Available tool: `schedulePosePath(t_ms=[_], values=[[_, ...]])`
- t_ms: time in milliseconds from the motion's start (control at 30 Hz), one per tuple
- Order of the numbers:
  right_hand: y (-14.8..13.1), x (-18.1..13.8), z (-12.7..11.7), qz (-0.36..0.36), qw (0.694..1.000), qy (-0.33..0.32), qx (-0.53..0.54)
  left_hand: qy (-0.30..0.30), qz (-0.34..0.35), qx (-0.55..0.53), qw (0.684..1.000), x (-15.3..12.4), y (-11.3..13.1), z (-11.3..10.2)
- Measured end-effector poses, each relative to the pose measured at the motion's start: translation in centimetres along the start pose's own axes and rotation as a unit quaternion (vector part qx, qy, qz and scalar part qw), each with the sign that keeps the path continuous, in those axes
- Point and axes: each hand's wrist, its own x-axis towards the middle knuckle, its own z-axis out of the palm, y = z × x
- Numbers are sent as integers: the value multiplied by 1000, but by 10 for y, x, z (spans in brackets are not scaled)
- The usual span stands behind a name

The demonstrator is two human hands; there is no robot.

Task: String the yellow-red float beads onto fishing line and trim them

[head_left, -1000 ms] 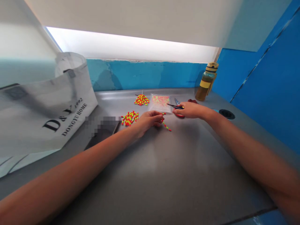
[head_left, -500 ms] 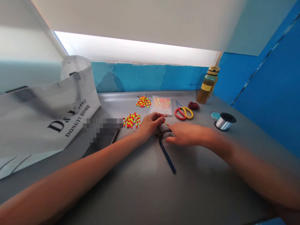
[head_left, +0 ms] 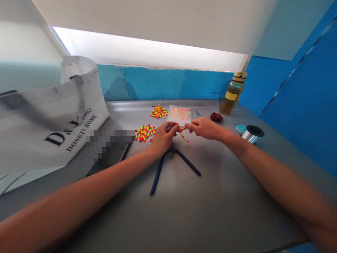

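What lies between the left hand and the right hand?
A short string of red-and-yellow beads lies between the left hand and the right hand, in the head view.

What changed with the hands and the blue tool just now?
The right hand let go of the blue-handled pliers, which now lie open on the table below the hands. That hand moved up, toward the string of red-and-yellow beads at the left hand. The loose bead pile, bottle and spool stayed put.
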Motion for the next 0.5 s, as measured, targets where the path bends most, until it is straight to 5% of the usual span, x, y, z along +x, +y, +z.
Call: schedulePosePath(t_ms=[133, 200, 500], values=[[23, 3, -2, -2, 979, -171, 112, 10, 2, -6, 1000, 1, -5, 0], [26, 3, 6, 13, 965, -207, 163, 5, 1, -12, 1000, 1, -5, 0], [23, 6, 17, 81, 929, -195, 304, -63, 1, -55, 996, -2, 2, 1]])
